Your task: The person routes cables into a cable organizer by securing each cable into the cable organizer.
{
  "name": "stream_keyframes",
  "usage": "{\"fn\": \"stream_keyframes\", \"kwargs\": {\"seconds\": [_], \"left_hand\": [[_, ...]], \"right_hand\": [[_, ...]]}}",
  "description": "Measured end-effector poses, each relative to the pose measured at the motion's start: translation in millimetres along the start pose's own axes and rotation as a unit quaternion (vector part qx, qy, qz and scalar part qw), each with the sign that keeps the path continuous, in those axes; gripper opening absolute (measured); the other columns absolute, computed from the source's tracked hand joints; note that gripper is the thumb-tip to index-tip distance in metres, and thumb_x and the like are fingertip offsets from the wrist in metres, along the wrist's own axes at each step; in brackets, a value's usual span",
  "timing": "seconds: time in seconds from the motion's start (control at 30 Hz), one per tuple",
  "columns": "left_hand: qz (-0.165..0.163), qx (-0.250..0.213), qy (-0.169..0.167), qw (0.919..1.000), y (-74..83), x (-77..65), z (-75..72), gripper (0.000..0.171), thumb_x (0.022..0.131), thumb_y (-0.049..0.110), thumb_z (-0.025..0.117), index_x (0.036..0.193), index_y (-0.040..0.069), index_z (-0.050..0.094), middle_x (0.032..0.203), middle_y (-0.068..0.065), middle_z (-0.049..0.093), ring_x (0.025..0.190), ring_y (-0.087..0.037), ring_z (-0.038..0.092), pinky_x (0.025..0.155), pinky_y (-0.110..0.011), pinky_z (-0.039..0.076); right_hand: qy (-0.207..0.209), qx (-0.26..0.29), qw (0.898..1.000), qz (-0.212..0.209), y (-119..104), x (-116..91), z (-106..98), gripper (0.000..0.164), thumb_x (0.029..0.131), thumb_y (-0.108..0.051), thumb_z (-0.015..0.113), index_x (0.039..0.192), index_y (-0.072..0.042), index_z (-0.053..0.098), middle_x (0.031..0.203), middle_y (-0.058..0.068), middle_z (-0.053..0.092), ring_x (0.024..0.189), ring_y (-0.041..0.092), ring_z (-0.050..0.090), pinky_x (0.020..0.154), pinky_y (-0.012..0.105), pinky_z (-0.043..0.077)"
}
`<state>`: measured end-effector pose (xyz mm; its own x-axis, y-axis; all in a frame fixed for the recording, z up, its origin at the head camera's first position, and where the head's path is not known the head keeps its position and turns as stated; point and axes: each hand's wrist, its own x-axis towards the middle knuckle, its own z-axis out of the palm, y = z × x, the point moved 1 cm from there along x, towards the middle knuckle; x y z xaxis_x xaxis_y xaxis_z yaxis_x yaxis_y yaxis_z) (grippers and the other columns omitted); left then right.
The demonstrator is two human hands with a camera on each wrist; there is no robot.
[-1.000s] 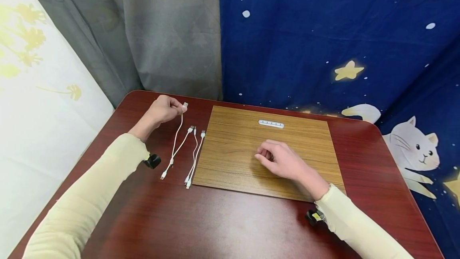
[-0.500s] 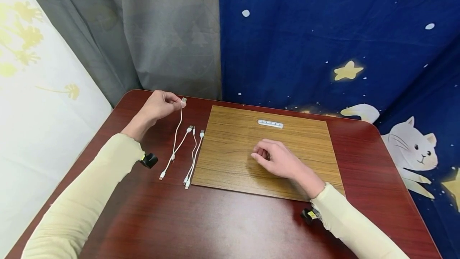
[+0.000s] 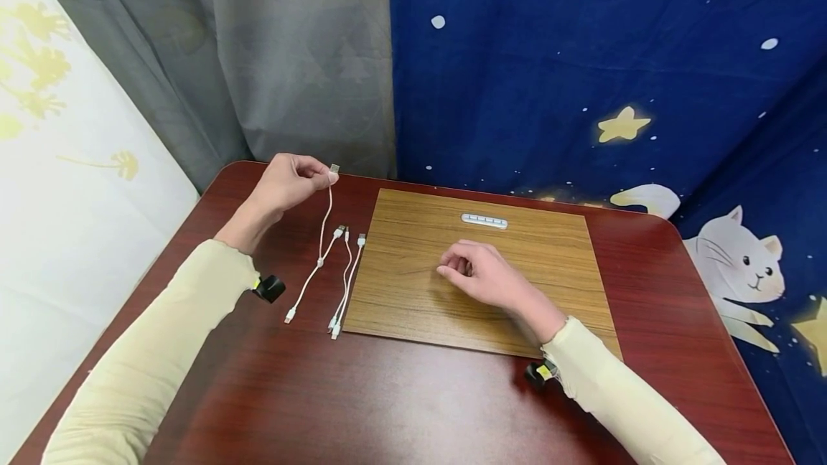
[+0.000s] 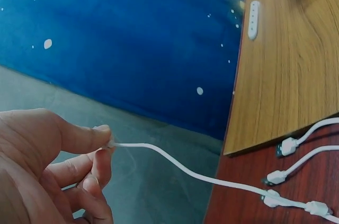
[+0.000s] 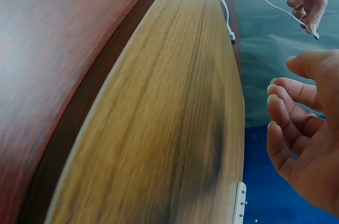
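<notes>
Between thumb and fingertips my left hand (image 3: 291, 181) pinches the USB plug (image 3: 334, 169) of a white charging cable (image 3: 326, 221). The cord rises from the table to the plug, while its other end (image 3: 290, 316) lies on the tabletop. In the left wrist view the cord (image 4: 185, 171) runs from the fingertips down toward the other plugs. My right hand (image 3: 484, 275) hovers over the wood-grain board (image 3: 400, 293), fingers loosely bent, holding nothing. Behind it on the board lies a white slotted strip (image 3: 484, 221), resembling a cable clip holder.
Several more white cable ends lie left of the board, including a USB plug (image 3: 361, 240) right at its edge. The dark red table (image 3: 388, 400) extends around the board. A grey curtain (image 3: 310, 56) and a blue star-patterned curtain (image 3: 517, 77) hang behind.
My left hand has risen slightly toward the back with the plug, drawing the cable's middle up and right. My right hand has drifted left and a little back over the board.
</notes>
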<state>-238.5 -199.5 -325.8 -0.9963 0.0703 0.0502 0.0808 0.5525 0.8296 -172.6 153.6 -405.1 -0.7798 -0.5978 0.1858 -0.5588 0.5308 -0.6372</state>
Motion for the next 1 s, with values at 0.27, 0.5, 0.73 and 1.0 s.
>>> {"fn": "stream_keyframes", "kwargs": {"seconds": [0.27, 0.5, 0.73, 1.0], "left_hand": [[0.013, -0.017, 0.005, 0.9998, 11.2, -5.0, -0.8, 0.021, 0.094, 0.019, 0.074, 0.101, 0.0, 0.078, 0.079, -0.001, 0.069, 0.084, -0.022, 0.052, 0.071, -0.033, 0.041], [0.017, -0.022, -0.002, 0.9996, 17.9, -7.1, -1.7, 0.02, 0.095, 0.02, 0.073, 0.101, 0.001, 0.078, 0.08, 0.0, 0.07, 0.087, -0.022, 0.054, 0.075, -0.033, 0.043], [0.012, -0.036, -0.001, 0.9993, 25.7, -10.0, 1.2, 0.022, 0.094, 0.02, 0.074, 0.102, 0.0, 0.077, 0.082, 0.0, 0.07, 0.089, -0.022, 0.054, 0.077, -0.034, 0.043], [0.004, -0.037, -0.008, 0.9993, 31.0, -11.1, 7.2, 0.025, 0.095, 0.023, 0.073, 0.103, 0.0, 0.077, 0.086, -0.003, 0.07, 0.092, -0.023, 0.054, 0.079, -0.036, 0.044]], "right_hand": [[0.007, 0.015, 1.0, 0.01, -4.2, 11.7, 4.7, 0.009, 0.097, -0.019, 0.072, 0.101, -0.01, 0.072, 0.086, -0.005, 0.062, 0.076, 0.012, 0.058, 0.067, 0.03, 0.05], [0.015, 0.017, 1.0, 0.012, -9.7, 24.3, 6.5, 0.009, 0.097, -0.019, 0.073, 0.099, -0.011, 0.071, 0.085, -0.005, 0.061, 0.075, 0.012, 0.057, 0.066, 0.03, 0.049], [0.019, 0.042, 0.999, 0.009, -13.0, 37.6, 13.0, 0.009, 0.095, -0.016, 0.074, 0.098, -0.008, 0.071, 0.085, -0.003, 0.062, 0.075, 0.013, 0.058, 0.067, 0.029, 0.049], [0.017, 0.055, 0.998, 0.006, -14.5, 44.4, 21.6, 0.01, 0.094, -0.015, 0.076, 0.099, -0.007, 0.071, 0.084, -0.002, 0.062, 0.074, 0.013, 0.058, 0.066, 0.029, 0.049]]}}
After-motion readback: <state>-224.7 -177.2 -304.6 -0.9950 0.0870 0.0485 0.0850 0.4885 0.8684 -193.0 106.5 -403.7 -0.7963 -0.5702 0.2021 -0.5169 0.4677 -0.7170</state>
